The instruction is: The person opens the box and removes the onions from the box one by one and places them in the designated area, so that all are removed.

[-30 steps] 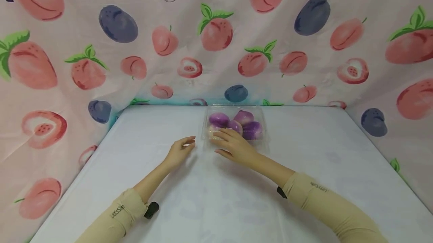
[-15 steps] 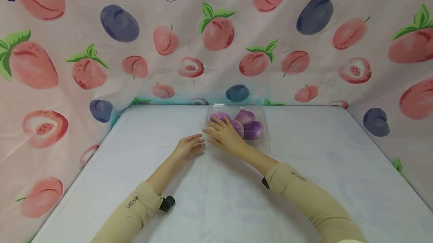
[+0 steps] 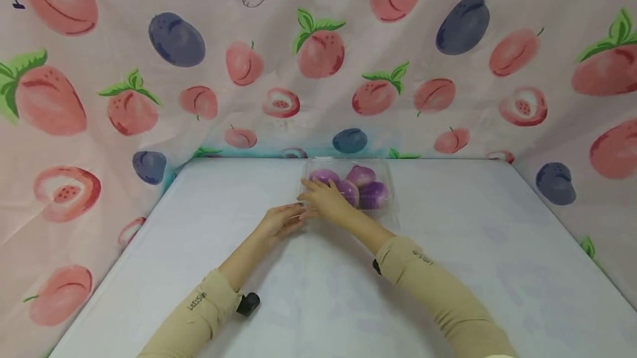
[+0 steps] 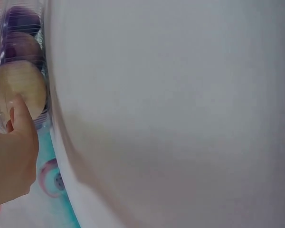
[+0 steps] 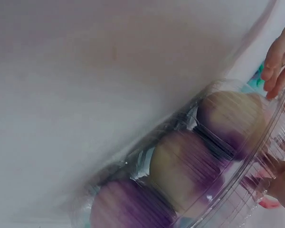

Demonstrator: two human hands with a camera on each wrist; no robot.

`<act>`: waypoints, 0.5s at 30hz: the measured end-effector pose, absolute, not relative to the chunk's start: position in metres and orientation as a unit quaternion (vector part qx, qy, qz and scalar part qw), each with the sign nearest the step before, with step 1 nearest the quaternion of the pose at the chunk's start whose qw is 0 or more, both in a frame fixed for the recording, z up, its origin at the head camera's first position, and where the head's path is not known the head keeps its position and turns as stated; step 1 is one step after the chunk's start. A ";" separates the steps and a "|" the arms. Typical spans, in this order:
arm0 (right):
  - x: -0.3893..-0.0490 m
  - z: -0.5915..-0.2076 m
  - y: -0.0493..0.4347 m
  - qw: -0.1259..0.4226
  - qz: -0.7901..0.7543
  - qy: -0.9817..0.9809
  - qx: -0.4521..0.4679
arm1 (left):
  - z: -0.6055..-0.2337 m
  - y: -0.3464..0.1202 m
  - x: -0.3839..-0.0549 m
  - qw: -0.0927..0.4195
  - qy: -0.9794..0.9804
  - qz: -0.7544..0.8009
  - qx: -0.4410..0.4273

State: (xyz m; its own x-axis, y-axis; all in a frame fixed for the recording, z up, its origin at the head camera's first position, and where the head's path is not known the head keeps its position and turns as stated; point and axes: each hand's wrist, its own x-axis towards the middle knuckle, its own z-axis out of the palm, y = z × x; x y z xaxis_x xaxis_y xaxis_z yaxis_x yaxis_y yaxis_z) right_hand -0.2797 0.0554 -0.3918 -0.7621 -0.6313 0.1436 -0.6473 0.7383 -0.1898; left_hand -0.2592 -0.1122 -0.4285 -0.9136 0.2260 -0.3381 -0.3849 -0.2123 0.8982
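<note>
A clear plastic clamshell box [image 3: 383, 170] with its lid down stands at the table's back edge. Inside sit several round purple-and-cream vegetables [image 3: 374, 195], much like onions or turnips. My left hand [image 3: 278, 222] reaches to the box's front left corner, fingertips right at the rim. In the left wrist view a straight digit of that left hand [image 4: 16, 156] overlaps the front wall. My right hand [image 3: 325, 200] lies over the lid's left front part with spread fingers, its thumb side close by the left fingertips. The right wrist view has the ribbed lid rim [image 5: 256, 156] between both hands.
The table is covered with a white cloth [image 3: 318, 302]. Behind and to both sides hangs a fruit-print curtain [image 3: 278, 26], meeting the table right behind the box. A small black camera [image 3: 247, 304] is strapped at the left sleeve.
My right hand has moved left across the lid to the front left corner. My left hand has come in from the left to that corner. The box stays in place.
</note>
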 end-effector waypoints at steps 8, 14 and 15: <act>-0.279 -0.393 0.051 0.048 0.108 -0.935 0.334 | -0.426 -0.110 -0.260 0.212 0.548 0.806 -0.079; -0.278 -0.393 0.049 0.052 0.136 -0.932 0.331 | -0.428 -0.113 -0.259 0.207 0.547 0.808 -0.079; -0.277 -0.393 0.049 0.051 0.142 -0.932 0.328 | -0.428 -0.113 -0.259 0.205 0.544 0.810 -0.081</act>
